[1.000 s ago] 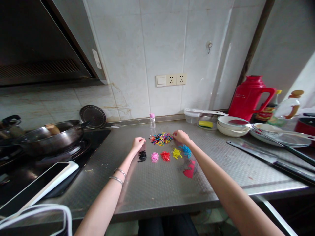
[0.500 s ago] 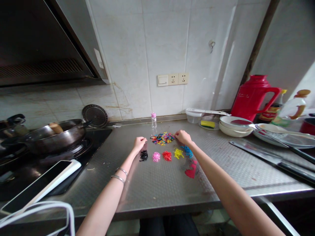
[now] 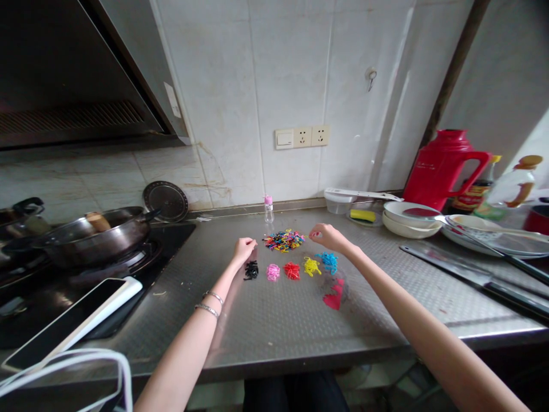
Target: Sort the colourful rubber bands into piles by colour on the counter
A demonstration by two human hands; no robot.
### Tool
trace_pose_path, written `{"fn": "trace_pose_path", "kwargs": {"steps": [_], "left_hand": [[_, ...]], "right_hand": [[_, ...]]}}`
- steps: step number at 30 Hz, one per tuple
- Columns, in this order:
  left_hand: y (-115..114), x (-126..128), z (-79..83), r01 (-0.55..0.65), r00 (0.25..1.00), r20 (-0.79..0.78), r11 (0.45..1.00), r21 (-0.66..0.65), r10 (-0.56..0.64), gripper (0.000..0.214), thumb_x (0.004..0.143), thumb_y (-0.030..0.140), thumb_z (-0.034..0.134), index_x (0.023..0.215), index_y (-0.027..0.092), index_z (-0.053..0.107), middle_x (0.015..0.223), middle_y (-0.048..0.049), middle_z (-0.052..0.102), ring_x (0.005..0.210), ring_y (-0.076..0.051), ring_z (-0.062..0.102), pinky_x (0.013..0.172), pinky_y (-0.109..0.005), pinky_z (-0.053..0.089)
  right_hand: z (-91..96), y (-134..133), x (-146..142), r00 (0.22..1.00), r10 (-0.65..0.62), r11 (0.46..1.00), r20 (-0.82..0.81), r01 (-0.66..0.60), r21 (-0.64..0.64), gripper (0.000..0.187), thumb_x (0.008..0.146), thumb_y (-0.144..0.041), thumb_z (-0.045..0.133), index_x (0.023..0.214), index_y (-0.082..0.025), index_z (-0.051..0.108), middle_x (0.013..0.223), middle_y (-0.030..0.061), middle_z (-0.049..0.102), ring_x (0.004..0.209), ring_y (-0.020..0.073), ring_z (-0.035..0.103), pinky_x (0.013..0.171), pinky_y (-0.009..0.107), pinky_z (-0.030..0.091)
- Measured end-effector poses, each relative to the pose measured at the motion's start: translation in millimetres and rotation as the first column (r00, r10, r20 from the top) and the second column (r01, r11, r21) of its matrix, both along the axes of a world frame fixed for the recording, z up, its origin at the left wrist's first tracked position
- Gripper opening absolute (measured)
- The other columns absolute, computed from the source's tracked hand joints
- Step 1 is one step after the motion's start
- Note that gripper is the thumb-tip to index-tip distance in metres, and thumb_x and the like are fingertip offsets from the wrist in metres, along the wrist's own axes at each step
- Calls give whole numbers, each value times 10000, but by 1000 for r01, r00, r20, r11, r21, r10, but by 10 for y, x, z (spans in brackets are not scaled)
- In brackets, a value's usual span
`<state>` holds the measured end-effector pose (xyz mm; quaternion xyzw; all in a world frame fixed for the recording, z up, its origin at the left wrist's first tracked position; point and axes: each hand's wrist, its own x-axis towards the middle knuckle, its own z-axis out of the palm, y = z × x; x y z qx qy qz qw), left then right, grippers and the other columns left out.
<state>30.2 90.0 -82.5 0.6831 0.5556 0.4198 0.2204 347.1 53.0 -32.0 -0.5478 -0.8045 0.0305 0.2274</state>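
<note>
A mixed pile of small coloured elastic bands [image 3: 283, 240] lies on the steel counter between my hands. In front of it run smaller piles sorted by colour: black bands [image 3: 251, 269], pink bands [image 3: 273, 272], red bands [image 3: 292, 270], yellow bands [image 3: 311, 265] and blue bands [image 3: 329, 262]. My left hand [image 3: 244, 250] rests just behind the black pile, fingers pinched; what they hold, if anything, is hidden. To the right of the mixed pile, my right hand [image 3: 329, 236] hovers above the blue bands with curled fingers. Anything between them is too small to make out.
A small clear bottle with a pink cap [image 3: 269, 209] stands behind the mixed pile. A torn red label on clear plastic [image 3: 333, 295] lies nearer me. Left are a pan [image 3: 98, 240] and a phone [image 3: 64, 323]; right, bowls [image 3: 409, 220], a knife [image 3: 446, 266] and a red thermos [image 3: 441, 171].
My right hand has moved slightly right and away from the mixed pile's edge, uncovering more of the blue bands. My left hand has stayed in place.
</note>
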Motion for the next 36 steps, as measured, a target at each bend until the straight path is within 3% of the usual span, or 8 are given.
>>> {"fn": "trace_pose_path", "kwargs": {"steps": [4, 8, 12, 16, 25, 32, 36], "left_hand": [[21, -11, -26, 0, 1000, -23, 1000, 4, 1, 295, 694, 333, 444, 627, 121, 637, 537, -27, 569, 533, -131, 508, 504, -217, 325], [38, -23, -44, 8, 999, -42, 1000, 18, -7, 301, 700, 333, 438, 637, 121, 642, 543, -29, 575, 540, -131, 511, 505, -214, 326], [42, -18, -45, 10, 999, -52, 1000, 15, -10, 306, 697, 334, 436, 642, 116, 644, 546, -29, 578, 552, -134, 522, 514, -215, 334], [34, -1, -35, -6, 999, -46, 1000, 1, 6, 296, 683, 323, 441, 634, 112, 642, 537, -27, 576, 541, -132, 518, 502, -214, 328], [27, 28, -36, -2, 991, -137, 1000, 13, 4, 300, 709, 315, 433, 617, 118, 640, 549, -32, 598, 542, -130, 524, 505, -211, 328], [0, 33, -23, -22, 979, -202, 999, 30, 27, 275, 730, 283, 447, 641, 122, 650, 604, -42, 629, 570, -128, 540, 540, -211, 351], [-13, 53, -30, -6, 974, -224, 998, 61, 20, 229, 721, 264, 476, 662, 132, 654, 680, -53, 656, 622, -133, 565, 564, -213, 366]], "right_hand": [[31, -285, -54, 989, 131, 991, 61, -131, 1, 184, 761, -257, 498, 822, -204, 664, 863, 43, 639, 813, 138, 562, 721, 198, 404], [5, -489, -138, 970, 186, 982, 157, -178, -65, 167, 762, -245, 501, 783, -215, 664, 867, 45, 640, 843, 142, 560, 706, 191, 403], [5, -539, -167, 966, 184, 978, 185, -161, -131, 170, 734, -222, 511, 790, -212, 671, 872, 40, 648, 829, 138, 571, 706, 186, 407], [34, -501, -154, 967, 203, 976, 157, -186, -114, 173, 714, -224, 523, 799, -230, 673, 877, 17, 657, 796, 129, 584, 697, 188, 411], [59, -190, -231, 997, 71, 996, 17, -70, -53, 218, 737, -246, 500, 861, -211, 675, 854, 32, 677, 763, 133, 599, 698, 182, 416], [-183, 17, -284, 980, -165, 986, -113, 164, -21, 278, 784, -343, 450, 892, -220, 675, 846, 44, 681, 783, 149, 608, 687, 201, 421], [-303, 8, -249, 975, -200, 980, -96, 198, -25, 279, 788, -354, 449, 902, -235, 674, 876, 39, 680, 816, 152, 607, 698, 204, 421]]}}
